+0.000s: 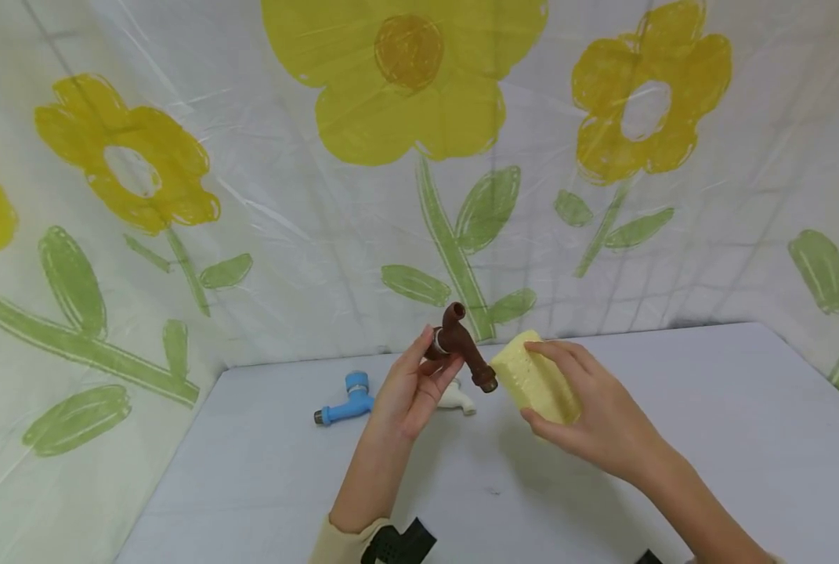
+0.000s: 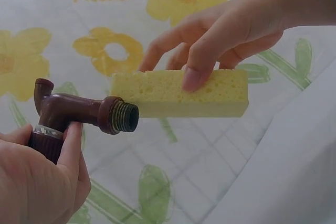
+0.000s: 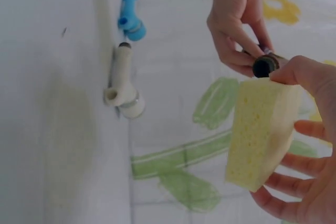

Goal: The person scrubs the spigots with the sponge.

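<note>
In the head view my left hand point(image 1: 408, 392) grips a dark brown plastic tap point(image 1: 461, 345) by its ribbed knob, up above the table. The tap's threaded end point(image 2: 126, 117) points toward the right hand. My right hand point(image 1: 598, 407) holds a pale yellow block sponge point(image 1: 537, 377) between thumb and fingers. Seen from the left wrist, the sponge lies right behind the threaded end; whether they touch I cannot tell. In the right wrist view the sponge point(image 3: 262, 132) hides part of the tap.
A blue tap point(image 1: 348, 399) lies on the white table point(image 1: 264, 486), left of my left hand. Near it is a white tap point(image 3: 124, 82), partly covered by that hand in the head view. A flower-printed curtain point(image 1: 306, 258) hangs behind the table.
</note>
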The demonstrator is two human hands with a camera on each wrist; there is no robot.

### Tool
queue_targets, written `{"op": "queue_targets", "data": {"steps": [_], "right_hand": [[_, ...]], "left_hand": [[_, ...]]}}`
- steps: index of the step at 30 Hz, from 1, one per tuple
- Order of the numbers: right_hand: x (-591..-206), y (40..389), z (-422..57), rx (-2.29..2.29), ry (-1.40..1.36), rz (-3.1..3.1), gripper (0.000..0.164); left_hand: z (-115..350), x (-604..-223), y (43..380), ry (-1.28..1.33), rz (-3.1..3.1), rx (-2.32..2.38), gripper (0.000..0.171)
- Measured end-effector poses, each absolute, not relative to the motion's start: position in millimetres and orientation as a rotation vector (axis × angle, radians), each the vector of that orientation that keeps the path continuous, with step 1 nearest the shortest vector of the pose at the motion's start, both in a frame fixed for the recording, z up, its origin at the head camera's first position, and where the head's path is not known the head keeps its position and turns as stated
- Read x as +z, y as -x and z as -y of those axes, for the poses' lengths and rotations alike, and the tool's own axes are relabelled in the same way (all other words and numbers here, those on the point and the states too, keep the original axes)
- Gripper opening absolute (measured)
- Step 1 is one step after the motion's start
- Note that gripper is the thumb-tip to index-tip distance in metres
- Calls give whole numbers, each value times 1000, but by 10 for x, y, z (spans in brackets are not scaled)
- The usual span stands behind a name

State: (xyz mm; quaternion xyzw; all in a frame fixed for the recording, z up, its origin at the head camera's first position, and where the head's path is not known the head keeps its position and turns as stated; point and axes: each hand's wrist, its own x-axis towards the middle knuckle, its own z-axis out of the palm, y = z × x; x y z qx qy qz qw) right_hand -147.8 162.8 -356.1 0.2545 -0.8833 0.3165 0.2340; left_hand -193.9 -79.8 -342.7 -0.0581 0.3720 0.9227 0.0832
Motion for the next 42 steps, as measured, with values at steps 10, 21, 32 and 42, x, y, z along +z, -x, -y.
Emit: {"op": "queue_targets", "data": {"steps": [10,21,32,42], "right_hand": [[-3604,1470,-1578,932,-873,2353,79],[-3606,1440,-1561,904,-855,2377,78],[-3608,1439,-1565,870,-860,2360,77],[-3598,1464,-1606,874,-837,2361,78]], "left_hand": [[839,-3397,1935,240,-976,2791,28],[848,-3392,1922,229,-904,2813,30],[846,-3385,1910,250,-891,2819,28],[844,-3375,1910,224,-935,2801,26]]}}
